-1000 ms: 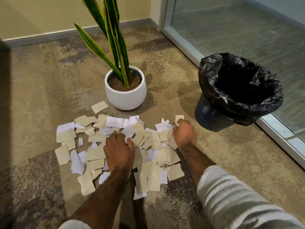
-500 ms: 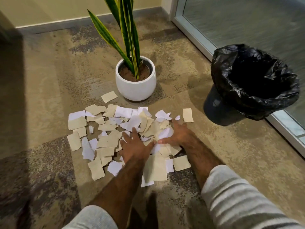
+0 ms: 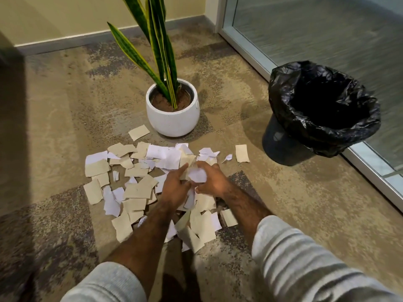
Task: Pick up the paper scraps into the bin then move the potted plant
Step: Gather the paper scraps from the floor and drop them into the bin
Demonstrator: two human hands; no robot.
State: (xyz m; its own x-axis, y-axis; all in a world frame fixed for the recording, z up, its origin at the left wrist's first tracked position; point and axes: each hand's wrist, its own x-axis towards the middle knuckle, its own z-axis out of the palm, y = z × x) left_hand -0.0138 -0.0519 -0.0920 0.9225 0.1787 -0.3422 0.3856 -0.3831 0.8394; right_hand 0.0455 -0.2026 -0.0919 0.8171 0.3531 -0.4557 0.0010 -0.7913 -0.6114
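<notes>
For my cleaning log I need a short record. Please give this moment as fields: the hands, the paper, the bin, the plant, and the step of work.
left hand: gathering torn scraps, pressed toward the right hand
right hand: cupped around a crumpled white piece
beige and white torn paper scraps: most lie spread on the carpet
round dark bin with black plastic liner: upright to the right; no paper visible inside
white round ceramic pot with green striped-leaf plant: upright behind the scraps
step: first handful being collected; plant untouched

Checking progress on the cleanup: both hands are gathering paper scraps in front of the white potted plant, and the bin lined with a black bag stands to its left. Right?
Not quite: the head view shows the bin to the right of the potted plant, by the glass wall. The rest holds: the left hand and right hand gather paper scraps.
</notes>
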